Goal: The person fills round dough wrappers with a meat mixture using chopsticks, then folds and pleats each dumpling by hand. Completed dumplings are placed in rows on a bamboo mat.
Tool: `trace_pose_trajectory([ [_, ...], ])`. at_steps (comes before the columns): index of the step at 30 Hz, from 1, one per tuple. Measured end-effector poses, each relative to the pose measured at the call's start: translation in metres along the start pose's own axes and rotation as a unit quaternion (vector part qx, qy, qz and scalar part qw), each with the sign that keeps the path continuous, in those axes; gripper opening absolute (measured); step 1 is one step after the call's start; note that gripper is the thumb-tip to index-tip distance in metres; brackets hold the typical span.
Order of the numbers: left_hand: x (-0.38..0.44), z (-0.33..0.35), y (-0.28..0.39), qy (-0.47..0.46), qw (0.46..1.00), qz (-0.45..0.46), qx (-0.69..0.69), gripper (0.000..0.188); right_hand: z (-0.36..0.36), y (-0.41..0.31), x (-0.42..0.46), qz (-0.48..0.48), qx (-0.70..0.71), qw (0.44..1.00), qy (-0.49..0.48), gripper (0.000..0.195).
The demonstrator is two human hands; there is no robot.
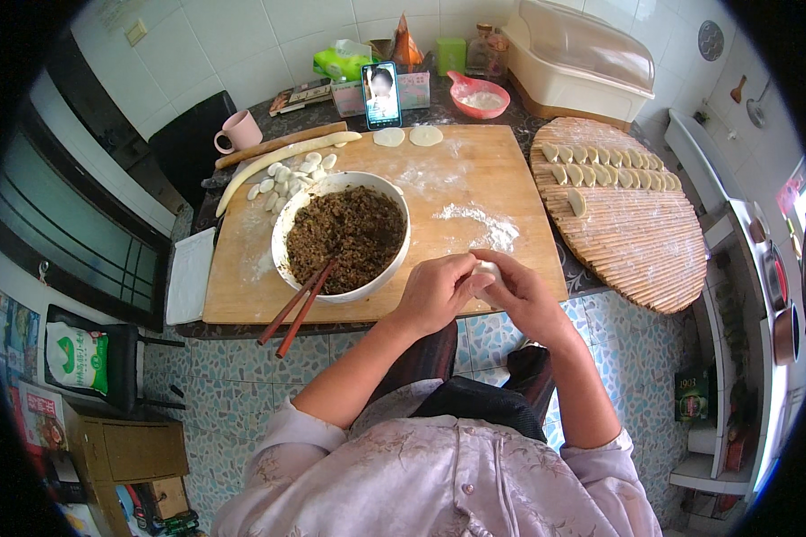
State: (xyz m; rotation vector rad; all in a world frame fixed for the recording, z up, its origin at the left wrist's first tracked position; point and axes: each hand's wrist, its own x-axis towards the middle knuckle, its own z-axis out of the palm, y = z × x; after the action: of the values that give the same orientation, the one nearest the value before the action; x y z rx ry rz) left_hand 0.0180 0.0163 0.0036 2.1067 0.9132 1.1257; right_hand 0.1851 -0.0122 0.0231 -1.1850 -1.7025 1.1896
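Note:
My left hand (436,292) and my right hand (525,295) meet over the front of the wooden board (443,201), both closed on a dumpling (489,272) of pale dough, partly hidden by the fingers. Left of them stands a white bowl (407,235) of dark minced filling (346,231), with red-brown chopsticks (295,312) leaning out over its rim. Behind the bowl lie small dough pieces (282,184), a long dough rope (255,168) and a wooden rolling pin (282,144). Two flat wrappers (426,135) rest at the board's back edge. Folded dumplings (594,176) line the round reed tray (634,248).
A phone (381,97) stands upright behind the board, beside a pink scoop of flour (480,99). Further back are a covered plastic bin (577,60) and a green box (450,55). A pink mug (242,131) is at the left; loose flour (490,225) lies on the board.

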Motion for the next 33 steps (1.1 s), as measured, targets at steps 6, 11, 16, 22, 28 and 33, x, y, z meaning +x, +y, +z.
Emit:
trace_pose_trajectory([
  [6,0.002,-0.001,-0.003,0.004,1.0,0.003,0.016,0.032,0.005,0.008,0.002,-0.028,0.03,0.999,0.011,0.035],
  [11,-0.003,0.0,-0.001,0.037,0.998,0.015,0.056,0.03,0.006,0.003,0.002,-0.022,0.036,0.999,0.008,0.034],
  [16,0.001,-0.008,0.008,0.015,0.998,0.007,0.057,0.03,0.005,0.005,0.002,-0.012,-0.02,1.0,0.001,0.034],
  [22,0.001,-0.002,-0.001,0.03,0.995,0.041,0.091,0.026,0.005,0.003,0.002,0.0,-0.041,0.999,-0.008,0.034],
  [28,0.0,-0.006,0.007,0.03,0.996,0.004,0.085,0.024,0.006,0.004,0.001,0.009,-0.058,0.998,-0.004,0.034],
  [33,0.0,-0.001,0.003,0.036,0.997,-0.03,0.055,0.021,0.007,0.014,0.004,0.016,-0.045,0.999,-0.001,0.035],
])
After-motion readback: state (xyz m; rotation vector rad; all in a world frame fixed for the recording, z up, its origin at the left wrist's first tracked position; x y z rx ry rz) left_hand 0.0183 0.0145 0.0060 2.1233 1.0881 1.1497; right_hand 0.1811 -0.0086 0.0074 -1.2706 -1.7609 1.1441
